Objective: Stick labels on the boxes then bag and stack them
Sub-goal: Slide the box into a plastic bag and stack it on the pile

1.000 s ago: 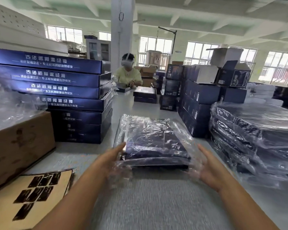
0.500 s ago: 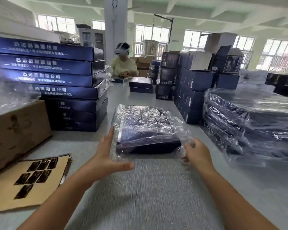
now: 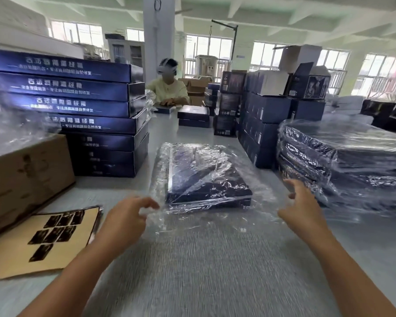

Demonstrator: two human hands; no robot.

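**Table** (image 3: 192,282): grey and long, it bears all the items below.

**Plain stack** (image 3: 78,106), far left: blue boxes with no bags. Judged not yet bagged. Whether they carry labels cannot be told.

**Bagged stack** (image 3: 352,161), right: boxes piled in clear film. Judged finished.

**Carton** (image 3: 28,175), near left: brown, with loose film on top.

**Box** (image 3: 206,177), centre: one blue box lying flat on the table inside a clear bag (image 3: 258,197). The bag's loose mouth spreads toward the person. A label cannot be made out. Bagging of this box is judged about done. What is left is to close or fold the film and then stack it, likely on the bagged stack.

**Label sheet** (image 3: 16,259), near left: tan backing with several dark labels (image 3: 57,227) on it, so more boxes are judged to follow.

**Position**: the box lies ahead of both hands and between them, touched by neither.

**Right hand** (image 3: 302,202): fingers spread and relaxed, grasping nothing. It sits just beside the bag's right edge, between the box and the bagged stack.

**Left hand** (image 3: 126,216): fingers loosely curled over the loose film at the bag's near-left corner. Whether they pinch the film cannot be told.
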